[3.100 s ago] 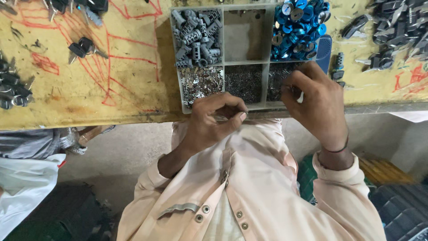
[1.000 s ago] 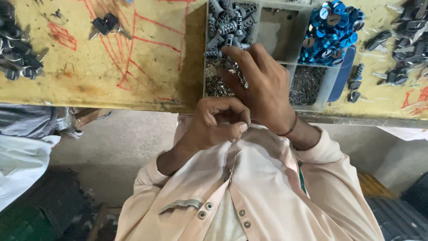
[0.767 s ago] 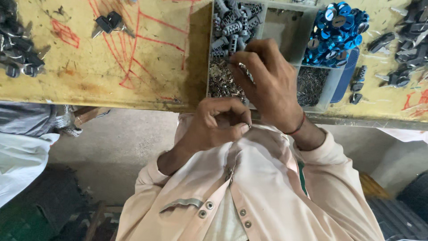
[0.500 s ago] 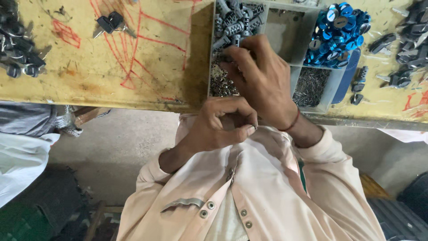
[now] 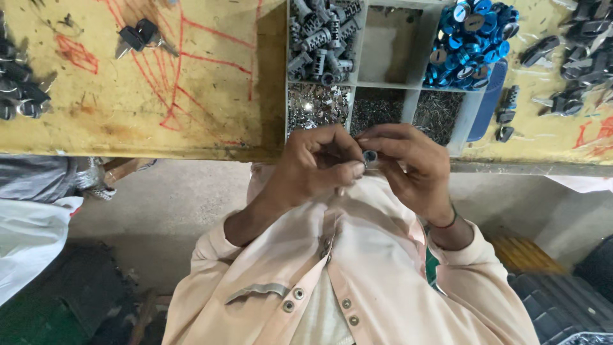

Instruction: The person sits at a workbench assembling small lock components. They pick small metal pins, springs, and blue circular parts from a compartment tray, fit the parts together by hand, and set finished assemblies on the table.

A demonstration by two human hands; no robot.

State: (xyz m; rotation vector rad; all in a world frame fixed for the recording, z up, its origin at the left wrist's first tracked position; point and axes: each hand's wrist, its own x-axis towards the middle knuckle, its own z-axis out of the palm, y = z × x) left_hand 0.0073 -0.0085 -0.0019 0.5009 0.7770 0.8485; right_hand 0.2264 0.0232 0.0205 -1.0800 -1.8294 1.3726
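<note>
The person sits close against the yellow desk [image 5: 159, 108], both hands drawn together just off its near edge and above the chest. The left hand [image 5: 313, 167] is curled, its grip closed with thumb and forefinger pinched toward a small round grey part [image 5: 370, 156]. The right hand [image 5: 408, 163] meets it from 3 o'clock, fingertips closed on the same part, so the part sits between the two hands, held clear of the desk. Whether a second, smaller piece is pinched there too I cannot tell; the fingers hide it. At 12 o'clock from the hands lies a divided tray [image 5: 354, 83]. Its far row holds grey cylinders [image 5: 319, 35] at 11 o'clock, an almost bare cell [image 5: 389, 48] straight ahead and blue caps [image 5: 469, 35] at 1 o'clock. Its near row holds shiny bits [image 5: 316, 105] and two cells of dark pins [image 5: 377, 108]. Black pieces [image 5: 137, 35] lie loose on the desk at 10 o'clock, and more [image 5: 587, 38] at 2 o'clock, among red scrawled lines. To my eye this is the fitting step: something is being seated in or on the part, with the picking from the tray already done. The move from here seems to call for a steady pinch from the left hand while the right works with fine pressure and a square line. A slip would likely drop the part into the lap.
</note>
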